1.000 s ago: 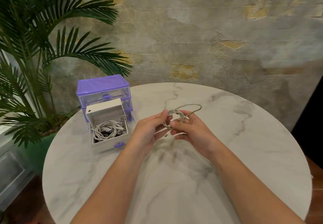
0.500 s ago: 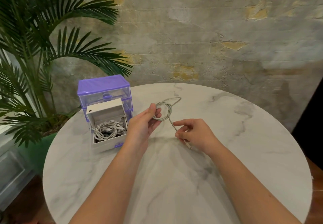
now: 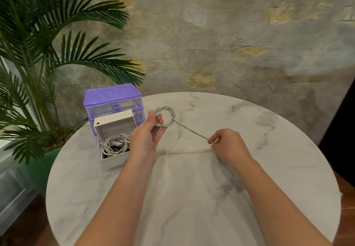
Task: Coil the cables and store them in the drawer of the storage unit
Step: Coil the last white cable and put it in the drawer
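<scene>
A grey braided cable is wound into a small coil above the round marble table. My left hand pinches the coil between thumb and fingers. The cable's free tail runs down to the right, taut, and my right hand pinches its end. To the left stands the purple storage unit. Its white drawer is pulled out, and coiled cables lie inside it.
A potted palm stands left of the table, its fronds reaching over the storage unit. A rough plaster wall lies behind. The table's front edge is near my forearms, with wooden floor beyond the right rim.
My hands have moved apart: the right hand slid out to the right along the tail, pulling it straight. The left hand keeps hold of the coil.
</scene>
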Motion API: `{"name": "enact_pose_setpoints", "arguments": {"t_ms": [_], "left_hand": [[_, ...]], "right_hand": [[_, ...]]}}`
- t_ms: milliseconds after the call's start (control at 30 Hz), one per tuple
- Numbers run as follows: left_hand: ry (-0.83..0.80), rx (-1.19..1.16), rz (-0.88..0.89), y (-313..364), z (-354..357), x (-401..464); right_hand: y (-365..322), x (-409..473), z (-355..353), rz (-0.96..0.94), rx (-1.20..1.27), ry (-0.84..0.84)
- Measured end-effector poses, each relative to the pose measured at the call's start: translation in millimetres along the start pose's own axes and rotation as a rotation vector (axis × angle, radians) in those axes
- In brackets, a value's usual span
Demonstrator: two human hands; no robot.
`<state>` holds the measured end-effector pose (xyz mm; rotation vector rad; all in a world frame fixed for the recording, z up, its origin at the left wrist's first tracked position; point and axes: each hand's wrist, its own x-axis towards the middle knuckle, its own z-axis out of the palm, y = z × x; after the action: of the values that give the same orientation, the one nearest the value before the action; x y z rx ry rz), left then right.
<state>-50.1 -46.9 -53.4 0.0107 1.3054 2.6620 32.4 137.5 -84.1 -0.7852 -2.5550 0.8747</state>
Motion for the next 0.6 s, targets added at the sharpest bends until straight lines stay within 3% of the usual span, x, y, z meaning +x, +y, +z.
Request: {"name": "enact_pose_setpoints", "arguments": {"t_ms": [133,333,600], "left_hand": [[-0.114,-0.015,-0.024,0.5,2.3,-1.8],[-0.271,0.069,-0.077,-1.0,8.2,-5.8],[-0.382,0.292,-0.202,-13.2,8.1,-12.0]], "right_hand": [[0.9,-6.2,0.1,-0.056,0.059,-0.075],[-16.4,-20.2,-2.7,-0.178,0.39,-0.358],[-27.4,-22.3,3.8,-0.128,0.583,-0.25]]}}
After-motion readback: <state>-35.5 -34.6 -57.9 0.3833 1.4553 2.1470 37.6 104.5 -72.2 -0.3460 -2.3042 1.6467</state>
